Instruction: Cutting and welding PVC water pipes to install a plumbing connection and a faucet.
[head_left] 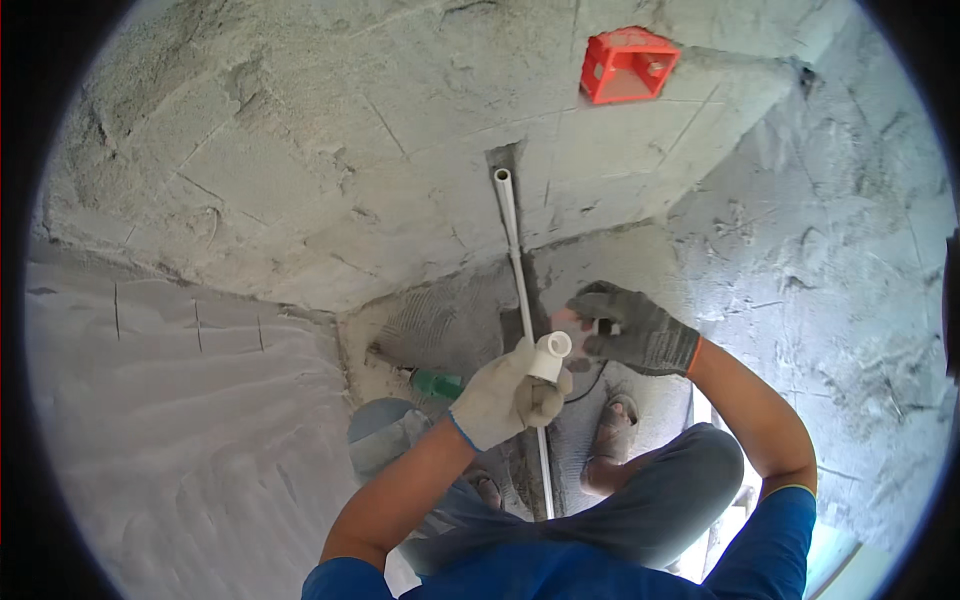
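Observation:
My left hand (pixel 497 402), in a pale work glove, is closed around a white plastic pipe elbow (pixel 549 357), its round opening turned up. To its right is my right hand (pixel 632 330), in a dark grey knit glove. Its fingers are curled in a pinch, and what sits between them is too small and hidden to name. A pinkish thing (pixel 570 323) shows just beside those fingertips; I cannot tell whether they touch it. Behind and below the elbow runs a long white pipe (pixel 520 270), its open upper end standing near the wall.
The pipe follows a groove in the rough floor. A red junction box (pixel 628 70) is set in the cement wall (pixel 300 130). Near my left knee lie a green bottle-like thing (pixel 437 383) and a grey bucket-like shape (pixel 385 435). My sandalled foot (pixel 613 430) is right of the pipe.

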